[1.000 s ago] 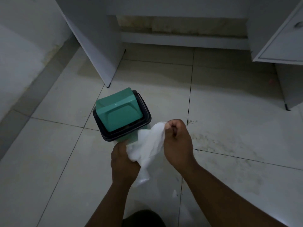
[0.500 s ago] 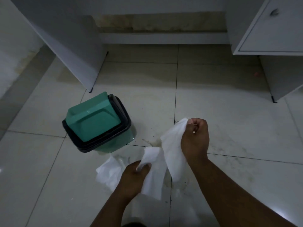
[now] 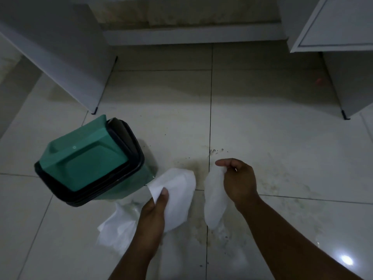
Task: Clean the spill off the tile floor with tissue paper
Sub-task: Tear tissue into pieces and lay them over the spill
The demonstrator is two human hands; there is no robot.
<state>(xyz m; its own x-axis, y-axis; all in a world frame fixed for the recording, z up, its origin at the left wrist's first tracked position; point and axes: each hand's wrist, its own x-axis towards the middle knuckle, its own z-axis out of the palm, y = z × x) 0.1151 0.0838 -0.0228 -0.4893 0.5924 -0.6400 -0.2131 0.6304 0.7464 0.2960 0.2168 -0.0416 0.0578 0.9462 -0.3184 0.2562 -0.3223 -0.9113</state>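
My left hand (image 3: 154, 213) pinches one white tissue sheet (image 3: 177, 196) that hangs just above the floor. My right hand (image 3: 237, 179) holds a second white tissue sheet (image 3: 215, 201), which droops down from its fingers. The two sheets hang apart, side by side. Beneath and beyond them a brownish spill (image 3: 198, 168) with dark specks stains the pale tile floor (image 3: 282, 138) around a grout line. Another crumpled tissue (image 3: 116, 228) lies on the floor left of my left forearm.
A green bin with a swing lid and black liner (image 3: 90, 160) stands on the floor just left of my hands. White cabinet panels (image 3: 60, 57) rise at the back left and a white cabinet (image 3: 343, 27) at the back right.
The single tissue held between both hands has come apart into two sheets, one in each hand. My hands have spread and dropped lower. A crumpled tissue now lies on the floor.
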